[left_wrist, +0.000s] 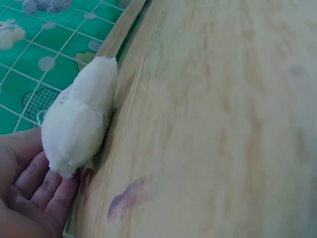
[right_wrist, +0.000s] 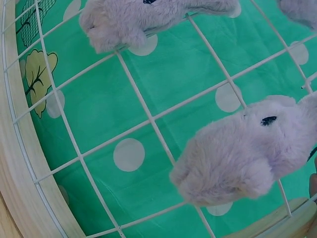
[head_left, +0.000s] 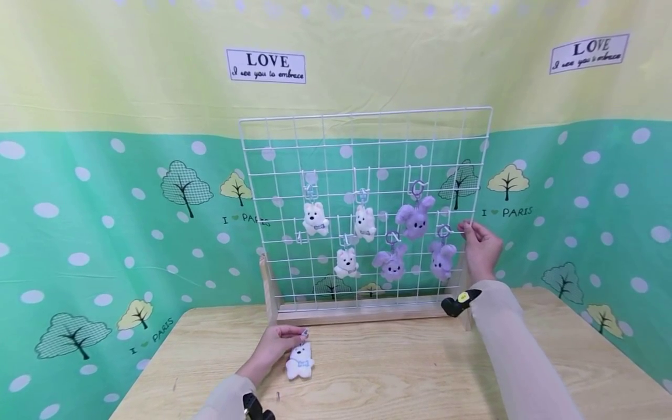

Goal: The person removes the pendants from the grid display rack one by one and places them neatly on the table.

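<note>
A small white plush bear keychain (head_left: 300, 364) dangles from my left hand (head_left: 274, 345), whose thumb and fingers pinch it by the clasp at the top. In the left wrist view the white bear (left_wrist: 81, 116) appears close up beside the fingers (left_wrist: 49, 191). My right hand (head_left: 482, 249) grips the right edge of the white wire grid rack (head_left: 367, 114). Three white bear keychains, one of them (head_left: 315, 220) at the upper left, hang on the grid's hooks. Three purple plush bunny keychains, including the lowest-right one (head_left: 443, 261), hang near my right hand.
The grid stands in a wooden base (head_left: 362, 315) on a light wood table (head_left: 388, 373). A small hook (head_left: 300, 238) sits on the grid's lower left. Behind hangs a green and yellow printed curtain (head_left: 131, 245).
</note>
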`<state>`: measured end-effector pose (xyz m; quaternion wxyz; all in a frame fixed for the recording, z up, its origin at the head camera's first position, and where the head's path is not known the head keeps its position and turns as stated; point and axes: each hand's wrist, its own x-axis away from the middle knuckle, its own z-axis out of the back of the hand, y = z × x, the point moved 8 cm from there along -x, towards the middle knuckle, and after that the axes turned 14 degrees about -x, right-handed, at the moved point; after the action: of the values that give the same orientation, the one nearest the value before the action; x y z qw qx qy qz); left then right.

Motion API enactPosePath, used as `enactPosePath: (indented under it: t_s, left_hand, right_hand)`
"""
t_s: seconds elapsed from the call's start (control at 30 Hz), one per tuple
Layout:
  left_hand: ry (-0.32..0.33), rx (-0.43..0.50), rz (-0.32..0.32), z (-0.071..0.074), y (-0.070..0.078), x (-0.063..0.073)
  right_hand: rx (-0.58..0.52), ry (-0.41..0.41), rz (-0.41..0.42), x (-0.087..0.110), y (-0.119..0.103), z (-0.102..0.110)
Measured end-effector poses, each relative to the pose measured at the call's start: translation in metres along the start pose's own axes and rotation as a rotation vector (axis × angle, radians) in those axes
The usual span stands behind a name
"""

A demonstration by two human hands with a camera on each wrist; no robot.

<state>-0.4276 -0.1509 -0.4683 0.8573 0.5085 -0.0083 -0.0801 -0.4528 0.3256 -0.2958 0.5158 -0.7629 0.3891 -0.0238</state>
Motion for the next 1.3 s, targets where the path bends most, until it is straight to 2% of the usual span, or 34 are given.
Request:
enactPosePath:
  t_s: [0.23,0.4,0.57,0.73,0.93,1.13,1.3]
  left_hand:
    - [-0.004,-0.008,-0.007,0.002,0.001,0.001]
    - [0.029,-0.059,-0.019,0.013,0.022,0.004]
    - [0.07,-0.061,-0.023,0.035,0.061,0.009]
    - [0.113,-0.069,-0.111,0.065,0.114,0.011]
    - [0.197,-0.049,-0.184,0.098,0.174,0.008]
    - [0.266,-0.065,-0.259,0.113,0.225,-0.002]
    - [0.333,-0.111,-0.295,0.118,0.25,-0.02]
  right_hand:
    - [0.045,-0.01,0.013,0.0,0.001,0.0]
    - [0.031,-0.009,0.008,0.0,0.002,0.0]
    - [0.07,-0.02,0.013,0.001,0.002,-0.001]
    - [0.09,-0.033,0.025,0.001,0.003,-0.002]
    - [0.079,-0.028,0.029,0.0,0.002,-0.002]
    - [0.056,-0.02,0.023,0.001,-0.001,-0.001]
    - [-0.003,-0.016,-0.011,0.003,-0.003,-0.002]
